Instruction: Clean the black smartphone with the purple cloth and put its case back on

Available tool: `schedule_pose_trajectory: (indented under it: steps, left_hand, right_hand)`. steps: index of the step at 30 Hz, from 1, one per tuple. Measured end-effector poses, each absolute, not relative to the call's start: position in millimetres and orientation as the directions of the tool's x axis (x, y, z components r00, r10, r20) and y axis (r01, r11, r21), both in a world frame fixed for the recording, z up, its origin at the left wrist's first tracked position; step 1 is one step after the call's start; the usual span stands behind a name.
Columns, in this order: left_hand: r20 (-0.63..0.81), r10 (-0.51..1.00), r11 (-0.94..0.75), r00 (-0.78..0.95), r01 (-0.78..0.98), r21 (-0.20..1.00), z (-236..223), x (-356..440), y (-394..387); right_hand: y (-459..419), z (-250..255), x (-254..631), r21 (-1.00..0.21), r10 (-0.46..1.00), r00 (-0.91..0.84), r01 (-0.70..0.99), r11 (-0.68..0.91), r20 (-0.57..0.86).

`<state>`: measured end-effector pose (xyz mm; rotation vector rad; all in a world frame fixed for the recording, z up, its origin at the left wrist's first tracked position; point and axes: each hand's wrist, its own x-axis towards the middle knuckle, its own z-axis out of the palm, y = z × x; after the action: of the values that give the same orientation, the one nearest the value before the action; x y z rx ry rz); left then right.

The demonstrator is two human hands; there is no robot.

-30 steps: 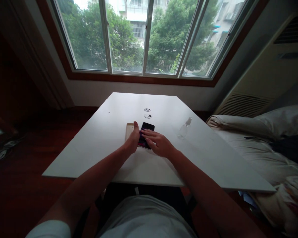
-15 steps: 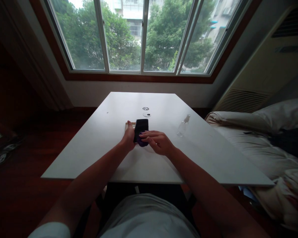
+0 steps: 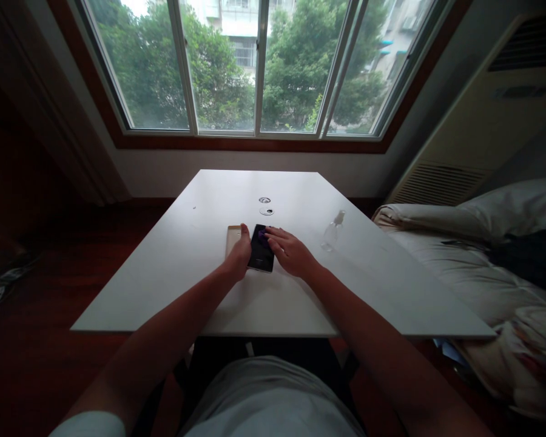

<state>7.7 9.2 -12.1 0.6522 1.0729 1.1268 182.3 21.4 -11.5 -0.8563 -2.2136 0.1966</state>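
No legible text, label or number on any surface

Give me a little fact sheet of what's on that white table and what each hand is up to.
Surface: white table below a wide window
Left hand: steadies the left edge of a black phone
Right hand: presses a purple cloth on the phone's far end
Beside the phone: a tan phone case, flat on the left
Farther right: a clear spray bottle, upright, untouched
Behind: two small round bits; kind unclear
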Motion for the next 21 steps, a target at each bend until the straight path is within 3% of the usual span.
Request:
schedule_pose_trajectory:
  steps: [2,5,8,12,16,21]
  left_hand:
    - [-0.234,0.972,0.224,0.013,-0.338,0.914,-17.5,8.4,9.0]
    - [-0.027,0.999,0.023,-0.037,-0.104,0.994,-23.6,9.2,6.9]
    - [0.157,0.988,-0.157,0.01,0.144,0.977,-23.7,9.5,3.1]
    - [0.195,0.979,-0.202,0.05,0.258,0.945,-20.9,8.6,0.0]
    - [0.151,0.988,-0.148,-0.009,0.135,0.98,-22.3,8.0,2.9]
    - [-0.066,0.998,0.064,0.002,-0.272,0.96,-18.6,6.0,10.3]
  right_hand:
    - [21.4,-12.0,177.6,-0.336,0.632,-0.53,0.553,0.763,0.565]
    - [22.2,-12.0,175.0,-0.317,0.64,-0.535,0.576,0.754,0.551]
    - [23.8,-11.8,177.6,-0.314,0.647,-0.526,0.587,0.746,0.552]
    - [22.0,-11.9,179.9,-0.313,0.646,-0.528,0.587,0.747,0.551]
    - [12.2,-10.5,174.3,-0.296,0.59,-0.595,0.522,0.8,0.545]
    - [-6.5,-2.2,164.1,-0.276,0.484,-0.703,0.397,0.875,0.521]
